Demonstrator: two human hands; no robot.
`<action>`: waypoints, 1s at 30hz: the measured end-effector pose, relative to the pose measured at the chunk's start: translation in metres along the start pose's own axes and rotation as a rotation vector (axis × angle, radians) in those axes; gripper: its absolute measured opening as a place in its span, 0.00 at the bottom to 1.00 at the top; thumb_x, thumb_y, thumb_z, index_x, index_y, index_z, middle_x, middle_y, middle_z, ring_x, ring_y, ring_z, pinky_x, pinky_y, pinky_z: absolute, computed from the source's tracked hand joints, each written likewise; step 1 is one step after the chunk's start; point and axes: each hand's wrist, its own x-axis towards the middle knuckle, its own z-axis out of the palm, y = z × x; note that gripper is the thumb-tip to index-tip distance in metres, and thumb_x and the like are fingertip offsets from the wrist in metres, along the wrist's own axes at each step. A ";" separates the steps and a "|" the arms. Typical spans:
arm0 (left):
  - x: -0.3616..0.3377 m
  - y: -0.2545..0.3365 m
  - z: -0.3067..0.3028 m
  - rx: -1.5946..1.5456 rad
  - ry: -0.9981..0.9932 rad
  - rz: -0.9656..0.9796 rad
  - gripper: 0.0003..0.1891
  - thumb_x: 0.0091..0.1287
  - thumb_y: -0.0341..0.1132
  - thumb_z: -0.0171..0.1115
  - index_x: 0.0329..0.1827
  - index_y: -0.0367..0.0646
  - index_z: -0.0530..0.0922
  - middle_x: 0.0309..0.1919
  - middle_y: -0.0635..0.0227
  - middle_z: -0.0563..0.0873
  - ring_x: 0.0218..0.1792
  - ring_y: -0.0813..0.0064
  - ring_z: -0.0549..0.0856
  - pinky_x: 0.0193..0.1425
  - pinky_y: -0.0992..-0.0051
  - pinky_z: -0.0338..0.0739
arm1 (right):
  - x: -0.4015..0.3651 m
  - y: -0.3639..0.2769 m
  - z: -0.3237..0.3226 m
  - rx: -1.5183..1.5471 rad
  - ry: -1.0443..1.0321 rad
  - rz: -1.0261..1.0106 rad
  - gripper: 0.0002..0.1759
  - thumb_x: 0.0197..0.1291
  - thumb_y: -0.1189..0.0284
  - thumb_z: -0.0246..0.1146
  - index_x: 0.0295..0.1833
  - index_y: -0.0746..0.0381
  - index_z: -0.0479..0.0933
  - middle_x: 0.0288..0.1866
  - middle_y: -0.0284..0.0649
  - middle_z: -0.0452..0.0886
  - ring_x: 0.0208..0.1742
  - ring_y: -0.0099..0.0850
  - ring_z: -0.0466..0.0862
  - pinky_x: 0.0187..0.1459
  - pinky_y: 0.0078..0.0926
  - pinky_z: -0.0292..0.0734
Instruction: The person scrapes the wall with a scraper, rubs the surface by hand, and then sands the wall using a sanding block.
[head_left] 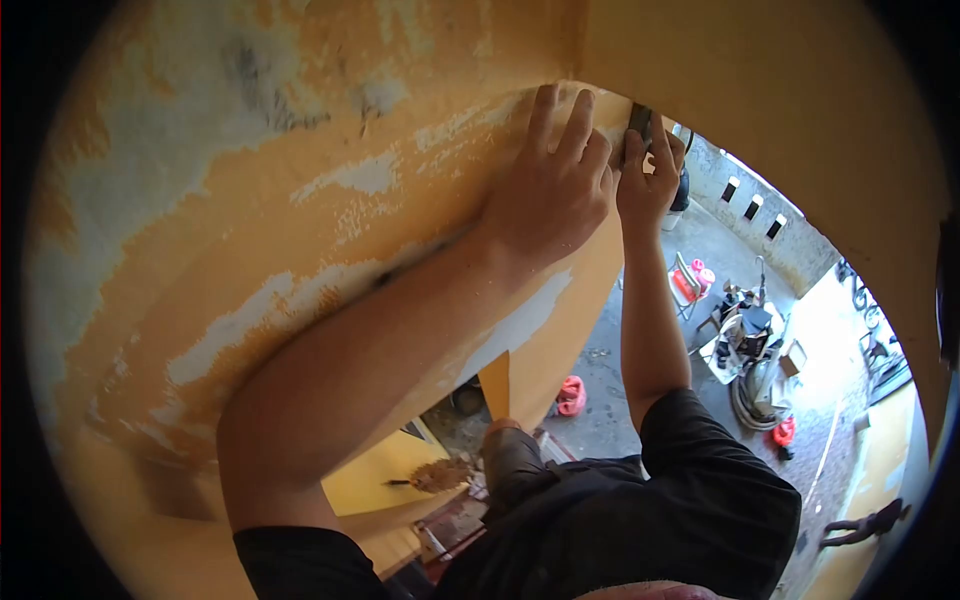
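My left hand (555, 185) lies against the orange wall (420, 210), its fingers stretched up to where the wall meets the smooth surface overhead. Paint is worn off this wall in whitish patches. Close beside it, at the edge of the opening, my right hand (650, 180) is raised with bent fingers around a dark, flat-edged piece (640, 118). Most of that piece is hidden by the fingers, and I cannot tell its kind. Both forearms reach upward from black sleeves.
Far below, the grey floor (620, 420) holds a folding chair (688, 285), a heap of tools and boxes (745, 335), a coiled hose (752, 400) and a red bag (571, 396). Another person (870, 524) stands at the lower right. A low wall (760, 195) with slots runs behind.
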 end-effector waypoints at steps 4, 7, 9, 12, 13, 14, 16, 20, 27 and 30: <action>0.000 0.000 0.000 0.031 -0.024 -0.015 0.09 0.58 0.36 0.59 0.27 0.41 0.84 0.39 0.60 0.81 0.65 0.54 0.73 0.71 0.34 0.56 | -0.055 0.019 -0.009 -0.065 -0.015 -0.051 0.24 0.62 0.75 0.65 0.65 0.61 0.76 0.47 0.45 0.78 0.48 0.36 0.77 0.52 0.31 0.72; -0.003 0.003 0.003 0.025 -0.026 -0.014 0.09 0.58 0.37 0.59 0.28 0.42 0.84 0.40 0.60 0.81 0.64 0.54 0.73 0.71 0.35 0.56 | -0.032 0.031 -0.006 -0.104 -0.004 -0.234 0.23 0.64 0.75 0.63 0.66 0.59 0.75 0.43 0.40 0.79 0.44 0.31 0.76 0.47 0.27 0.72; -0.006 0.005 0.005 0.033 -0.006 0.006 0.09 0.58 0.37 0.59 0.27 0.42 0.84 0.40 0.61 0.82 0.64 0.55 0.73 0.72 0.35 0.55 | -0.002 0.015 0.000 -0.034 -0.003 -0.107 0.24 0.66 0.73 0.63 0.68 0.59 0.73 0.48 0.40 0.76 0.43 0.26 0.77 0.41 0.24 0.74; -0.006 0.006 0.001 0.015 -0.046 0.009 0.09 0.58 0.37 0.59 0.29 0.43 0.85 0.42 0.62 0.82 0.65 0.55 0.73 0.72 0.36 0.55 | -0.033 0.009 -0.002 0.052 0.036 -0.049 0.26 0.61 0.75 0.66 0.66 0.59 0.75 0.50 0.45 0.77 0.47 0.35 0.77 0.51 0.29 0.72; -0.004 0.000 -0.002 0.033 -0.042 0.009 0.09 0.58 0.37 0.59 0.30 0.43 0.85 0.42 0.62 0.82 0.65 0.56 0.73 0.72 0.36 0.55 | -0.058 0.015 -0.008 0.022 0.012 -0.045 0.26 0.61 0.76 0.65 0.66 0.60 0.75 0.50 0.45 0.77 0.47 0.35 0.77 0.51 0.29 0.72; -0.002 -0.005 -0.002 0.059 -0.037 0.006 0.09 0.58 0.37 0.59 0.30 0.43 0.85 0.42 0.62 0.82 0.65 0.56 0.73 0.72 0.36 0.55 | -0.066 0.018 -0.005 -0.004 -0.014 -0.053 0.25 0.61 0.76 0.65 0.66 0.61 0.75 0.50 0.45 0.76 0.47 0.35 0.77 0.51 0.30 0.72; -0.004 0.002 0.000 0.075 -0.027 -0.009 0.10 0.58 0.38 0.60 0.33 0.43 0.85 0.43 0.62 0.81 0.65 0.57 0.72 0.73 0.37 0.54 | -0.041 0.016 -0.003 -0.010 -0.022 -0.099 0.24 0.62 0.76 0.65 0.65 0.62 0.75 0.50 0.45 0.76 0.47 0.36 0.78 0.51 0.31 0.72; -0.010 0.008 0.006 0.086 -0.040 -0.003 0.10 0.59 0.38 0.60 0.34 0.43 0.85 0.43 0.63 0.82 0.65 0.57 0.72 0.74 0.39 0.53 | -0.007 -0.006 0.003 0.069 0.017 -0.030 0.23 0.62 0.76 0.64 0.64 0.62 0.75 0.48 0.44 0.77 0.48 0.35 0.79 0.48 0.30 0.74; -0.008 0.009 0.007 0.097 -0.063 -0.009 0.12 0.60 0.40 0.60 0.38 0.45 0.86 0.43 0.65 0.82 0.66 0.58 0.72 0.76 0.42 0.53 | -0.005 0.007 0.005 0.082 0.014 0.030 0.23 0.62 0.74 0.65 0.64 0.60 0.76 0.47 0.42 0.77 0.46 0.33 0.78 0.47 0.30 0.73; -0.006 0.009 0.003 0.100 -0.063 -0.006 0.12 0.61 0.41 0.59 0.39 0.46 0.87 0.44 0.66 0.82 0.66 0.59 0.72 0.77 0.42 0.52 | -0.005 0.013 0.009 0.121 0.015 -0.026 0.23 0.64 0.72 0.65 0.65 0.60 0.75 0.45 0.41 0.76 0.43 0.32 0.79 0.44 0.30 0.74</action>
